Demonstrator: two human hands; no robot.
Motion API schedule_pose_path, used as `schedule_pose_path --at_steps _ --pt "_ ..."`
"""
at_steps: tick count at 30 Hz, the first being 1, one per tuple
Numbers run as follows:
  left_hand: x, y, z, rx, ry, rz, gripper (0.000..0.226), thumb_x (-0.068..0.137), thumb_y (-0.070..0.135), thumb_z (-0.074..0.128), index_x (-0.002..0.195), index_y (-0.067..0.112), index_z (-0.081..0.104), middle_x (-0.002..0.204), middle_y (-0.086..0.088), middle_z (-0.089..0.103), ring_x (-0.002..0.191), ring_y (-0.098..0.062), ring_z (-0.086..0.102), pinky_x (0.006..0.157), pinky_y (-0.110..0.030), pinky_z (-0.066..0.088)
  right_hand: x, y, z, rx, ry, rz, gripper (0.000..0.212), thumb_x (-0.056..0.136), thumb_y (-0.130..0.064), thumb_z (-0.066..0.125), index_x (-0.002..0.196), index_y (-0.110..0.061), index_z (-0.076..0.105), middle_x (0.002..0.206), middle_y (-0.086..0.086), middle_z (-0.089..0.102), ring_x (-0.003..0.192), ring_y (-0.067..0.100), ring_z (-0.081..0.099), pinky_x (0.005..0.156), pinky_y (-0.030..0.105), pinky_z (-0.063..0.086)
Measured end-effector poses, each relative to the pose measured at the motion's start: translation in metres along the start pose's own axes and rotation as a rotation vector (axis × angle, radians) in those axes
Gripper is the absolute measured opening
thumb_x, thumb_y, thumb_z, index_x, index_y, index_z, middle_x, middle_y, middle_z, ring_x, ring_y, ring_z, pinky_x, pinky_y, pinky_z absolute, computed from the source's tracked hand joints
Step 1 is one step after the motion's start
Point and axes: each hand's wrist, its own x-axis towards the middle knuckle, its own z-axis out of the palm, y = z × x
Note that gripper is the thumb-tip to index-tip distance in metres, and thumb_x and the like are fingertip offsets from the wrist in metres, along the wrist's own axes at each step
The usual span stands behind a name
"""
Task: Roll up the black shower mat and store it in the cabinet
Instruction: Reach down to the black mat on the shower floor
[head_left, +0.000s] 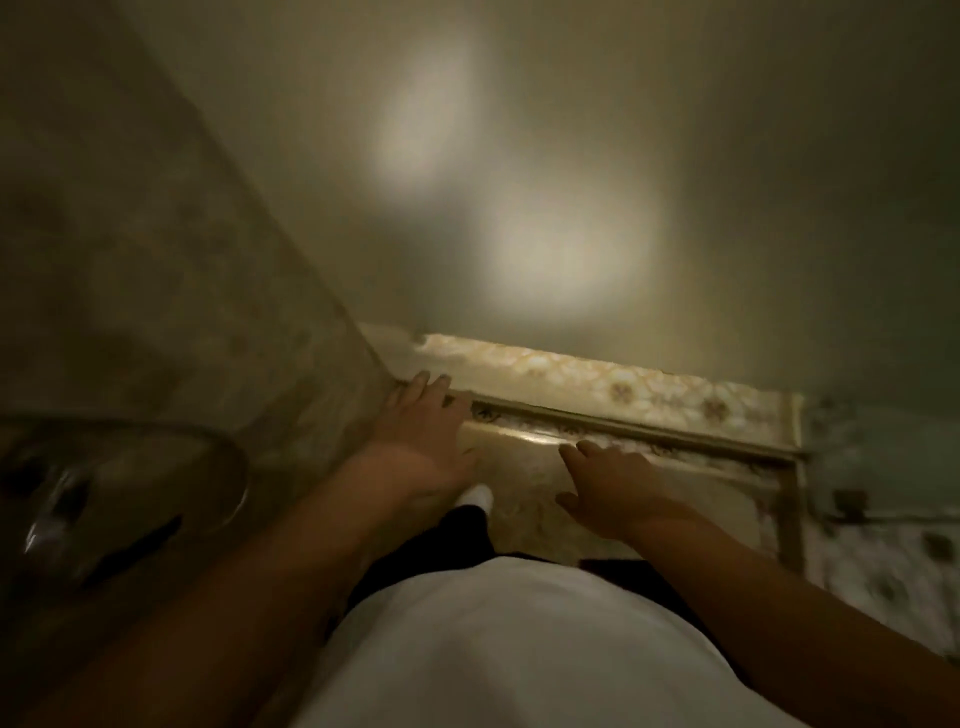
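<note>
left hand (415, 441) reaching, spread, empty | right hand (608, 488) spreading open, empty | black shower mat not showing, location unclear | advice: looking lower, finding mat edge before bending

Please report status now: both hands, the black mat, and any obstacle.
Left hand open, empty, fingers spread. Right hand open, empty. Black mat not in view; picture dim and blurred. Ahead: raised tiled step; glass panel close on the left.

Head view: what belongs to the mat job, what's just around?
Job: left hand, right hand, both open, empty. No mat or cabinet identifiable in the blur.
Around: round basin, patterned tile ledge, wall, white-socked foot.
</note>
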Motion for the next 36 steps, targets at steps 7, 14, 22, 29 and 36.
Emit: schedule_pose_path --at_steps 7,14,22,29,36 --pt "0.089 0.041 -0.024 0.204 -0.022 0.555 0.078 0.085 0.068 0.04 0.15 0.028 0.026 0.16 -0.009 0.023 0.147 -0.033 0.014 0.114 -0.049 0.02 -0.043 0.011 0.041 0.346 -0.047 0.502 0.068 0.09 -0.06 0.042 0.146 -0.024 0.027 0.144 0.001 0.045 0.117 0.025 0.053 0.082 0.036 0.044" --pt "0.113 0.099 -0.01 0.395 -0.09 0.976 0.078 0.081 0.07 0.035 0.148 0.029 0.028 0.159 -0.009 0.023 0.147 -0.034 0.013 0.114 -0.052 0.02 -0.103 -0.038 0.087 0.643 -0.041 0.932 0.063 0.092 -0.056 0.041 0.144 -0.021 0.032 0.137 0.006 0.048 0.111 0.028 0.055 0.086 0.04 0.049" --pt "0.071 0.156 0.014 0.493 -0.132 1.323 0.08 0.083 0.069 0.036 0.15 0.027 0.024 0.158 -0.012 0.026 0.145 -0.036 0.019 0.111 -0.051 0.024 -0.164 -0.102 0.121 0.909 0.041 1.177 0.071 0.093 -0.052 0.044 0.151 -0.021 0.018 0.148 0.007 0.039 0.122 0.028 0.05 0.094 0.041 0.048" --pt "0.022 0.183 0.039 0.58 -0.2 1.41 0.082 0.084 0.067 0.038 0.153 0.028 0.015 0.162 -0.01 0.015 0.148 -0.032 0.009 0.115 -0.053 0.019 -0.219 -0.141 0.154 0.973 0.125 1.321 0.059 0.089 -0.055 0.047 0.138 -0.023 0.036 0.13 0.003 0.054 0.107 0.022 0.056 0.084 0.036 0.05" --pt "-0.002 0.195 0.059 0.627 -0.2 1.472 0.082 0.083 0.069 0.033 0.152 0.028 0.014 0.162 -0.009 0.015 0.149 -0.03 0.008 0.116 -0.051 0.019 -0.241 -0.152 0.181 1.009 0.144 1.374 0.062 0.089 -0.054 0.047 0.14 -0.022 0.032 0.13 0.004 0.052 0.11 0.024 0.054 0.084 0.037 0.046"
